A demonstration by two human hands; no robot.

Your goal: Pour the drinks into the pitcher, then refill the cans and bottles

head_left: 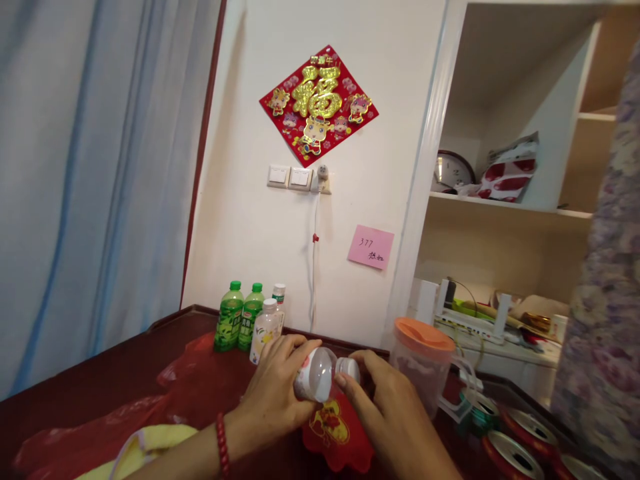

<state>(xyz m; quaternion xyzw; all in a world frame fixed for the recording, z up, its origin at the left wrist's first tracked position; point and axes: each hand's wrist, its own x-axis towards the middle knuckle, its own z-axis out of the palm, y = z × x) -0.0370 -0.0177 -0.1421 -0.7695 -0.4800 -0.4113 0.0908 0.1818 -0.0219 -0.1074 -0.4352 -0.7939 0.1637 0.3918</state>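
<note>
My left hand (280,377), with a red bead bracelet at the wrist, is wrapped round a clear plastic bottle (320,377) with a pale label. The bottle lies nearly sideways, its neck pointing right. My right hand (383,390) holds the white cap (348,369) at the neck between thumb and fingers. Whether the cap still sits on the neck I cannot tell. Beneath both hands lies a red cloth-like item (336,433) with a gold print. Just behind my left hand stands another white-capped bottle (266,331).
Two green bottles (231,319) and a small white-capped bottle (279,295) stand near the wall. Red plastic film (193,373) and a yellow cloth (155,443) lie left. An orange-lidded pitcher (423,360) and several cans (511,455) are on the right. Shelves rise behind.
</note>
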